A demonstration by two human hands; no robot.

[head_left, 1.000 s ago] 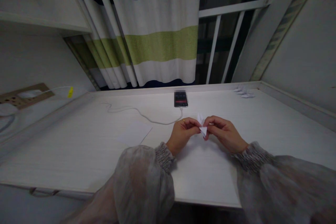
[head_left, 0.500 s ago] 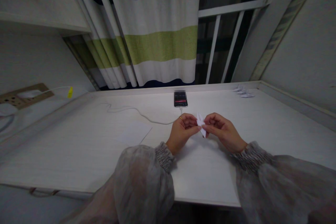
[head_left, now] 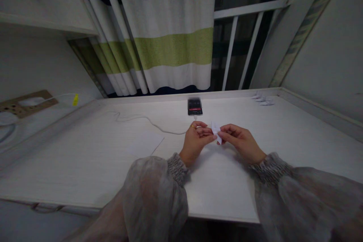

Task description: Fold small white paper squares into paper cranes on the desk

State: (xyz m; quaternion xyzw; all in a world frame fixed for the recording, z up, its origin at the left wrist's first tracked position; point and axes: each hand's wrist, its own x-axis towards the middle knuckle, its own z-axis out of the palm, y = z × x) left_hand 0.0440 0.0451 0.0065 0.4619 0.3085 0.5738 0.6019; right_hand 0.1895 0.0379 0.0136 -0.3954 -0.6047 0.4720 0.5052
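A small folded piece of white paper (head_left: pixel 215 129) is held up above the white desk (head_left: pixel 221 193), between both hands. My left hand (head_left: pixel 197 138), with a ring on one finger, pinches its left side between thumb and fingers. From the right, my right hand (head_left: pixel 241 140) pinches the same folded paper, thumb on the near face. The fingertips cover part of the folds. Left of my hands, flat white paper sheets (head_left: pixel 146 143) lie on the desk.
A phone (head_left: pixel 194 106) lies at the back of the desk, with a white cable (head_left: pixel 153 123) running left from it. Several small folded paper pieces (head_left: pixel 263 99) sit in the back right corner. A power strip (head_left: pixel 28 104) is at the left wall; a striped curtain (head_left: pixel 172 45) hangs behind.
The folded paper has turned slightly in my fingers, and its lower tip sits a little higher. My right fingers have shifted slightly; both hands still pinch the paper.
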